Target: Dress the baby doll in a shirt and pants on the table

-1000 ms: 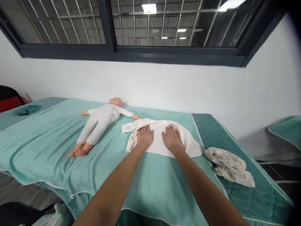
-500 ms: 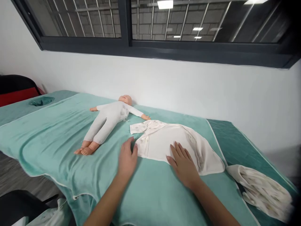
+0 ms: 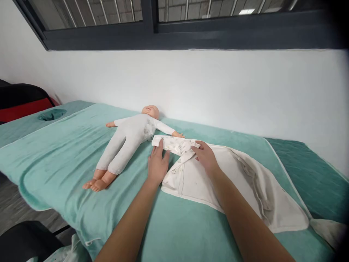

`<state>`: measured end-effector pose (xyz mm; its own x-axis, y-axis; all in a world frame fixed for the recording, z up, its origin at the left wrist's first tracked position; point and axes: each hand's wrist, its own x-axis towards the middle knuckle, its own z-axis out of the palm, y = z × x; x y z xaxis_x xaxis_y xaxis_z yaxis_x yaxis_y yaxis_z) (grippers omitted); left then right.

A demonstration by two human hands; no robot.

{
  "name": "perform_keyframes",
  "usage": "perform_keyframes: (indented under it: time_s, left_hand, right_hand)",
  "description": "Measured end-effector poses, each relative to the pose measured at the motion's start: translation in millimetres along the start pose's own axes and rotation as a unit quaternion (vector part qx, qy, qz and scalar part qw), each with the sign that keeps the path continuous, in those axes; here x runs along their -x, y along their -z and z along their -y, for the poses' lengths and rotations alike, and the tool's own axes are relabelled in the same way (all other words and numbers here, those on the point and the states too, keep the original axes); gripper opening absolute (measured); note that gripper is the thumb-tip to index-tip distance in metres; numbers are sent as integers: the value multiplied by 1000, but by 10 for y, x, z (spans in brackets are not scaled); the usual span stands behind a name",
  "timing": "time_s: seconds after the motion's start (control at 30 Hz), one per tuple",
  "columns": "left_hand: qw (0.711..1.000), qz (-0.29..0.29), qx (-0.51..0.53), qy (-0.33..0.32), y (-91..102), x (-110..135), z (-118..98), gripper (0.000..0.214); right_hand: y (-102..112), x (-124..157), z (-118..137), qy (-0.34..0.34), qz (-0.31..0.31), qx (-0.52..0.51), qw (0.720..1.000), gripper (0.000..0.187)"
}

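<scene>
A white baby top [image 3: 207,182] lies spread on the green cover, with small prints on its sleeve [image 3: 174,144] and front edge. My left hand [image 3: 159,163] rests at the sleeve's cuff, fingertips touching the cloth and thumb held apart. At the shoulder end of that sleeve, my right hand [image 3: 205,156] pinches the fabric between thumb and fingers. Just left of the top, a baby doll [image 3: 131,134] in a white bodysuit lies on its back, arms out. Its nearer hand [image 3: 178,134] lies just beyond the sleeve.
A green cover [image 3: 68,163] drapes over the bed's front edge. White cloth [image 3: 329,231] lies at the far right. The wall and a dark window frame [image 3: 231,34] rise behind the bed. A black and red chair [image 3: 25,98] stands left; another dark seat [image 3: 25,240] is at lower left.
Both hands have moved up and away from me to the printed sleeve. My right hand has gone from lying flat on the top to pinching its shoulder. The view has tilted down slightly.
</scene>
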<state>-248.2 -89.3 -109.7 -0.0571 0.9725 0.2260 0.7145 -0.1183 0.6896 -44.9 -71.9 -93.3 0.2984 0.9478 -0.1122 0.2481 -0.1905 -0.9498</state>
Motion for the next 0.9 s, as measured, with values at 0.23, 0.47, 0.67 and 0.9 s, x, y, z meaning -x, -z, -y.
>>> perform_keyframes:
  time_s: [0.23, 0.47, 0.67, 0.9]
  left_hand:
    - [995, -43, 93, 4, 44, 36, -17, 53]
    - [996, 28, 35, -84, 170, 678, -45, 35]
    - [983, 36, -38, -176, 190, 1081, -136, 62]
    - [967, 88, -13, -238, 282, 1134, -133, 71]
  right_hand:
    - [112, 85, -55, 33, 30, -167, 985, 40]
    - [234, 3, -99, 78, 21, 20, 997, 34]
    - [368, -89, -163, 46, -35, 47, 997, 32]
    - [349, -57, -155, 42, -15, 24, 999, 39]
